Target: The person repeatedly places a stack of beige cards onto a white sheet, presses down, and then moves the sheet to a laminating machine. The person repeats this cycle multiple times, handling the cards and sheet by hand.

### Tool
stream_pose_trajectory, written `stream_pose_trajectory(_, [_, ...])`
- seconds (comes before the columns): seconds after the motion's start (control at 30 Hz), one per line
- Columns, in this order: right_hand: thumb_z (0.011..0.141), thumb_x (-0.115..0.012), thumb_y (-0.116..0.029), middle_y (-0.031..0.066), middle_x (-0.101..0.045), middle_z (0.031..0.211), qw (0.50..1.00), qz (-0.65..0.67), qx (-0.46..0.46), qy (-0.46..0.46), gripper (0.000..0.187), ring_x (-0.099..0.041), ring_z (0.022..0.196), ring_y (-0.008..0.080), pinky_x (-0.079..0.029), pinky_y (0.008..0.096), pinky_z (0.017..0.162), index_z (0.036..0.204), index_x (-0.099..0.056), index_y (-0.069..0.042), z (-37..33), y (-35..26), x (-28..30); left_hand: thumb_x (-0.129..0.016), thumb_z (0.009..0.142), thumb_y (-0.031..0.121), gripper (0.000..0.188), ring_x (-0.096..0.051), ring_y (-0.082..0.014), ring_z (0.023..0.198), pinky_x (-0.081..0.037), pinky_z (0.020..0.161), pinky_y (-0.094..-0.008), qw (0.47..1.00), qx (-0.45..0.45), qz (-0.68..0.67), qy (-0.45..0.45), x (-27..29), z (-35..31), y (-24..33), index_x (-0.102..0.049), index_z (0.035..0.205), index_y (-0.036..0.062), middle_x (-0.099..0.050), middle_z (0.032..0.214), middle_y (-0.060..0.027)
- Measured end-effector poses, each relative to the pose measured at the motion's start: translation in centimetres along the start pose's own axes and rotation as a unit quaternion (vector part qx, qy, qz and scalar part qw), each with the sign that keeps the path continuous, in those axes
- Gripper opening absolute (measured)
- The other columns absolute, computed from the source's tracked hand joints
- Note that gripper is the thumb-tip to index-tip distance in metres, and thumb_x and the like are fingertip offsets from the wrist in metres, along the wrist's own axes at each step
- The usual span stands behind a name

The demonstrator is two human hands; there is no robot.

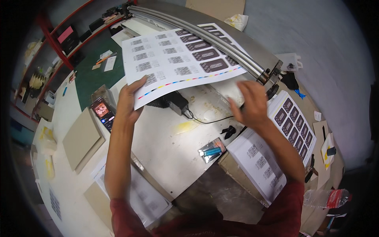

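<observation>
My left hand (pixel 132 98) grips the near left corner of a large printed sheet (pixel 169 72), thumb on top. The sheet carries square codes on its left, dark label shapes on its right and a strip of colour patches along the near edge. Its far right part passes beneath a pair of long metal rollers (pixel 205 35) and shows again beyond them. Close to the rollers' near end, my right hand (pixel 252 103) is raised with thumb and fingers apart and nothing visible in it. A black power adapter (pixel 175 102) with a cable sits under the sheet's near edge.
Stacked printed sheets (pixel 252 162) lie by my right forearm, beside more label sheets (pixel 294 126). A lighter (pixel 212 151) rests near the table edge. To the left are a lit phone (pixel 103 112), grey boards (pixel 82 138) and a green mat (pixel 89 81). A plastic bottle (pixel 327 198) lies at right.
</observation>
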State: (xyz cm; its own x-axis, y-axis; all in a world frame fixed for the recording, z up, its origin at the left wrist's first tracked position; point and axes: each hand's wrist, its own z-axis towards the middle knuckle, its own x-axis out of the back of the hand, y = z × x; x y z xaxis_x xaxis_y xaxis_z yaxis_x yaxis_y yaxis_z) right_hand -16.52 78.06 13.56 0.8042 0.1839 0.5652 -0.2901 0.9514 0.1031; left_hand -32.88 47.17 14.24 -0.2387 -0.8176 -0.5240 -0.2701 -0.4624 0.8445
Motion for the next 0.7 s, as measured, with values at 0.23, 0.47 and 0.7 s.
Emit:
stream_pose_trajectory(0.23, [0.078, -0.062, 0.005, 0.0221, -0.067, 0.107, 0.997, 0.043, -0.047, -0.047, 0.038, -0.065, 0.100, 0.0391, -0.053, 0.0453, 0.087, 0.116, -0.060, 0.002, 3.3, -3.6, -3.5, -0.061, 0.097, 0.021, 0.049, -0.065, -0.0284, 0.114, -0.051, 0.101, -0.0403, 0.989, -0.072, -0.119, -0.059, 5.8, -8.2, 8.6, -0.051, 0.136, -0.0050, -0.063, 0.129, -0.0180])
stream_pose_trajectory(0.47, [0.080, -0.060, 0.011, 0.0169, -0.068, 0.099, 0.986, 0.107, 0.068, -0.108, 0.030, -0.066, 0.084, 0.0302, -0.051, 0.0358, 0.080, 0.107, -0.067, 0.000, 14.7, -16.3, 8.3, -0.043, 0.093, 0.068, 0.097, -0.038, -0.0390, 0.141, -0.025, 0.118, -0.0474, 0.902, -0.398, -0.109, -0.126, 13.9, -25.4, 14.3, -0.025, 0.155, -0.0042, -0.034, 0.155, -0.0299])
stream_pose_trajectory(0.7, [0.067, -0.055, -0.003, 0.0095, -0.062, 0.097, 0.792, 0.469, 0.119, -0.372, 0.043, -0.062, 0.095, 0.0186, -0.049, 0.0309, 0.086, 0.110, -0.060, 0.002, 24.9, -22.1, 4.3, -0.067, 0.075, 0.000, 0.083, -0.057, -0.0311, 0.125, -0.041, 0.108, -0.0425, 0.770, -0.452, 0.341, 0.295, 17.9, -39.6, 16.0, -0.028, 0.148, -0.0095, -0.056, 0.132, -0.0266])
